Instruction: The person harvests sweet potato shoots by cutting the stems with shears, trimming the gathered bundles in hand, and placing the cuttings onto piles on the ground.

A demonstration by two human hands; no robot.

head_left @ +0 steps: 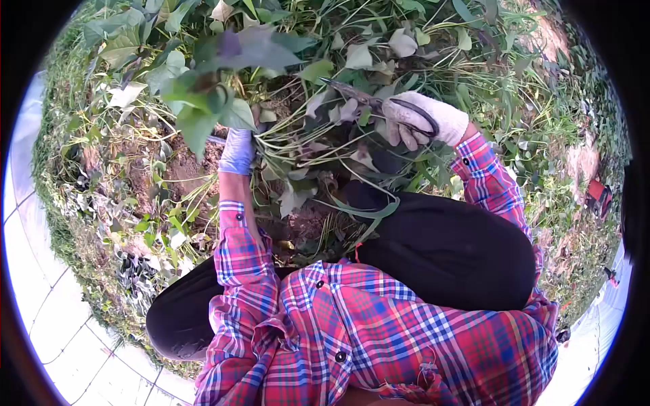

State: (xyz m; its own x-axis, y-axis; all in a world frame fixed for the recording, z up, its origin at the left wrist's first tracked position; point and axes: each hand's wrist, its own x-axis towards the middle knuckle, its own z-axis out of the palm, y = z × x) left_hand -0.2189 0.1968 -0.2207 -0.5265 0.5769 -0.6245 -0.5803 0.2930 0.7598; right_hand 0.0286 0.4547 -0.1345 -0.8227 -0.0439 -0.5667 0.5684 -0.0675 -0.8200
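My left hand (237,150), in a pale blue-white glove, is closed on a bunch of leafy green vines (291,145), whose stems fan out to the right of the fist. Large leaves above partly cover its fingers. My right hand (420,120), in a white knitted glove, grips the dark looped handles of a pair of scissors (359,96). Their blades point up and left over the foliage, a little apart from my left hand. Whether the blades touch any stem cannot be made out.
Bare brown soil (186,169) shows left of my left forearm. My bent knees in black trousers (447,250) flank the lower middle. A red and dark object (598,196) lies at the far right. Pale sheeting with dark lines (74,331) borders the lower left.
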